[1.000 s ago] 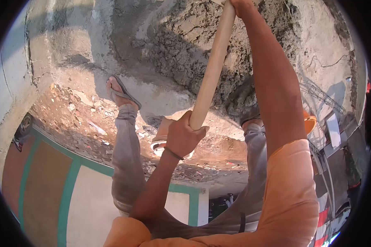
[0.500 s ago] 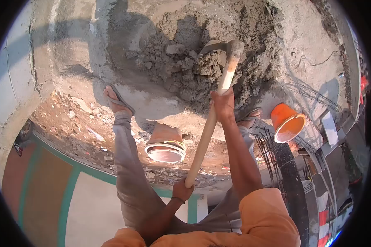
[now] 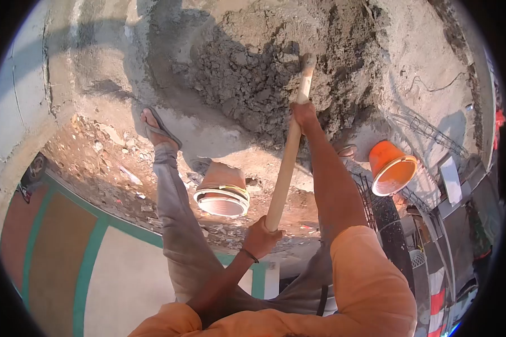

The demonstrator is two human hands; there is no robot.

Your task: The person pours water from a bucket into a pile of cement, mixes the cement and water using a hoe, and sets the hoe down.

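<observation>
A long wooden handle (image 3: pixel 287 168) slants from near my body up to a heap of wet grey mortar (image 3: pixel 247 84). My left hand (image 3: pixel 261 238) is closed round its lower end. Further up the shaft, my right hand (image 3: pixel 304 114) grips it close to the mortar. The handle's far end rests at the heap, and the metal blade is hidden in the mix. Between my feet and left of the handle are stacked buckets (image 3: pixel 224 191), their rims facing me.
An orange bucket (image 3: pixel 392 168) lies tilted right of my right foot. Steel rebar cages (image 3: pixel 427 132) and a white board (image 3: pixel 450 178) are at the right. My sandalled left foot (image 3: pixel 160 128) stands at the heap's near left edge. Rubble (image 3: pixel 104 163) covers the ground behind it.
The tool first came down from above into view, its blade showing over the heap; now the blade is sunk in the mortar. My left hand went down toward my body, then slightly up again.
</observation>
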